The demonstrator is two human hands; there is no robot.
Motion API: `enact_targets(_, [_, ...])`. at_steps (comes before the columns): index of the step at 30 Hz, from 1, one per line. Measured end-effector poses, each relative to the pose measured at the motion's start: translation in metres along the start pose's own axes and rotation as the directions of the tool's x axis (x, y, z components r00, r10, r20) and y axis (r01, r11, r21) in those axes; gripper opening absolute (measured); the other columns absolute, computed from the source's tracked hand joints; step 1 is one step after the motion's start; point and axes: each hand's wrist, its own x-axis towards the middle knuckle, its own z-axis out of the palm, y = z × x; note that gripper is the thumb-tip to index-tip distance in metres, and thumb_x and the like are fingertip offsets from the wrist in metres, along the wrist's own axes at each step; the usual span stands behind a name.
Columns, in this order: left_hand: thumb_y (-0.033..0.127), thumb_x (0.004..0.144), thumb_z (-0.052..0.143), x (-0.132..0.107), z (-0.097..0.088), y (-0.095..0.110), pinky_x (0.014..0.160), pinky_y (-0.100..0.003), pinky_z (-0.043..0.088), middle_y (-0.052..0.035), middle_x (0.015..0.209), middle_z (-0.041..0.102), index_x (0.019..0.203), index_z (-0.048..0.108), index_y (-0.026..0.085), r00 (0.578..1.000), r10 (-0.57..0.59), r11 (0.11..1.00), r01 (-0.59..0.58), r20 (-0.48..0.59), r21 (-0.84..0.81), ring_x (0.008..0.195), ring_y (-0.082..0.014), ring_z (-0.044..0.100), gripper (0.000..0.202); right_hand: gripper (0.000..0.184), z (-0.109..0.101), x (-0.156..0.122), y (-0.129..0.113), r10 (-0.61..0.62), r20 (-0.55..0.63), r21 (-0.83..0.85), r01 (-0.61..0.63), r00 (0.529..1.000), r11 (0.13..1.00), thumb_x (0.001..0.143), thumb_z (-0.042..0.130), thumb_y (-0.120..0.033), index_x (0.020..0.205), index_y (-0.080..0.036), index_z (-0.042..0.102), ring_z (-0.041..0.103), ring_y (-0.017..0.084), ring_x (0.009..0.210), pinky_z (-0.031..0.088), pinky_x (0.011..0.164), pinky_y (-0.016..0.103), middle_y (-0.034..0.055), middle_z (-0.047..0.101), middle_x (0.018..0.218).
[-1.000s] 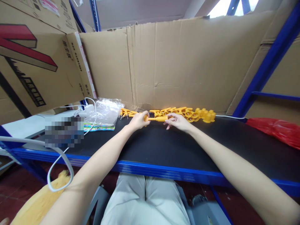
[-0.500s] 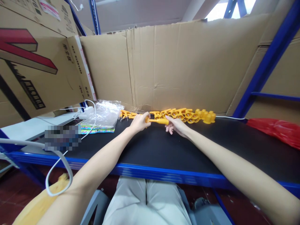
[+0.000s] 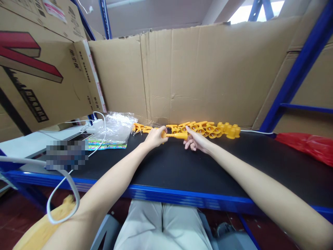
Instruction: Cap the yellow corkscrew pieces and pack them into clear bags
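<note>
A yellow plastic corkscrew [image 3: 178, 135] lies level between my two hands, just above the black tabletop. Wrapped round its handle end at the left is my left hand [image 3: 155, 136], closed. My right hand [image 3: 195, 139] grips the wider right end, thumb raised along the top and the other fingers curled; part of that end is hidden. Behind my hands runs a row of yellow pieces with round cup-like openings [image 3: 201, 129]. Left of them lie yellow handles with metal spirals [image 3: 139, 128].
Yellow ribbed caps [image 3: 230, 130] stand at the row's right end. Clear plastic bags [image 3: 117, 126] and a white cable [image 3: 104, 128] lie at left, near a blurred-out item [image 3: 67, 152]. A red plastic bag [image 3: 304, 144] is at right. Cardboard [image 3: 208, 76] walls the back.
My right thumb has lifted a little and the fingers have curled slightly differently at the corkscrew's right end. My left hand keeps its hold almost unmoved.
</note>
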Motion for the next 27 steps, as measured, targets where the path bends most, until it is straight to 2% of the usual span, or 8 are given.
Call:
enact_targets(5, [0.032,0.070,0.057,0.000,0.000,-0.002,0.059,-0.023,0.036,0.0016,0.066,0.060,0.089,0.054,0.022,1.000,-0.001,1.000,0.001,-0.011,0.005,0.065,-0.0159,0.057,0.021,0.033,-0.004,-0.006,-0.001,-0.125,0.091,0.034,0.123,0.988,0.992,0.079,0.053,-0.046,0.089,-0.015,0.053,0.055,0.009,0.043,0.043,0.040,0.020,0.0100,0.067,0.082])
enact_targets(16, [0.037,0.072,0.057,0.000,0.002,-0.005,0.061,-0.023,0.038,0.0014,0.067,0.059,0.092,0.054,0.022,1.000,0.004,1.000,-0.004,-0.002,-0.001,0.065,-0.0153,0.056,0.024,0.028,0.002,-0.006,-0.001,-0.097,0.092,0.186,0.079,0.991,0.979,0.081,0.054,-0.038,0.093,-0.013,0.056,0.054,0.009,0.048,0.047,0.050,0.022,0.0069,0.066,0.074])
enact_targets(19, [0.045,0.073,0.056,-0.001,-0.001,-0.004,0.064,-0.026,0.040,0.0005,0.069,0.059,0.107,0.050,0.023,1.000,0.018,0.999,-0.017,0.008,-0.040,0.066,-0.0164,0.057,0.041,0.022,0.005,-0.005,-0.007,-0.117,0.045,0.267,0.101,0.992,0.959,0.080,0.054,-0.035,0.090,-0.015,0.055,0.052,0.008,0.049,0.046,0.050,0.021,0.0041,0.064,0.070])
enact_targets(21, [0.049,0.073,0.055,-0.002,-0.004,-0.003,0.067,-0.028,0.041,-0.0009,0.075,0.061,0.124,0.038,0.024,0.999,0.034,0.995,-0.034,-0.001,-0.096,0.069,-0.0167,0.057,0.060,0.019,0.006,-0.001,-0.014,-0.175,-0.040,0.268,0.179,0.984,0.947,0.080,0.053,-0.033,0.086,-0.016,0.054,0.052,0.008,0.050,0.045,0.052,0.022,0.0035,0.062,0.068])
enact_targets(23, [0.049,0.074,0.054,-0.002,-0.006,-0.002,0.071,-0.030,0.042,-0.0035,0.086,0.062,0.134,0.022,0.026,0.999,0.026,0.988,-0.032,-0.042,-0.149,0.074,-0.0169,0.058,0.072,0.020,0.005,0.005,-0.023,-0.283,-0.183,0.154,0.312,0.941,0.938,0.080,0.053,-0.036,0.085,-0.017,0.051,0.054,0.010,0.053,0.044,0.054,0.024,0.0044,0.062,0.071])
enact_targets(24, [0.047,0.075,0.053,-0.001,-0.007,-0.002,0.074,-0.031,0.042,-0.0047,0.091,0.061,0.136,0.018,0.026,0.998,0.010,0.986,-0.021,-0.066,-0.165,0.077,-0.0170,0.058,0.073,0.022,0.003,0.010,-0.027,-0.366,-0.265,0.037,0.389,0.892,0.921,0.079,0.054,-0.037,0.087,-0.017,0.050,0.055,0.012,0.056,0.044,0.055,0.025,0.0051,0.063,0.074])
enact_targets(26, [0.042,0.078,0.051,-0.001,-0.008,-0.006,0.079,-0.033,0.041,-0.0059,0.097,0.060,0.136,0.018,0.026,0.993,-0.033,0.985,0.014,-0.112,-0.172,0.083,-0.0175,0.058,0.069,0.028,0.000,0.020,-0.035,-0.576,-0.366,-0.313,0.486,0.731,0.816,0.077,0.055,-0.040,0.093,-0.018,0.047,0.057,0.015,0.064,0.043,0.060,0.028,0.0064,0.063,0.083])
enact_targets(27, [0.039,0.079,0.051,0.000,-0.008,-0.009,0.080,-0.034,0.041,-0.0058,0.097,0.060,0.135,0.020,0.026,0.991,-0.054,0.986,0.033,-0.125,-0.166,0.085,-0.0179,0.058,0.066,0.031,-0.002,0.026,-0.037,-0.679,-0.355,-0.512,0.474,0.643,0.716,0.076,0.055,-0.041,0.096,-0.019,0.046,0.057,0.017,0.068,0.042,0.064,0.030,0.0071,0.063,0.087])
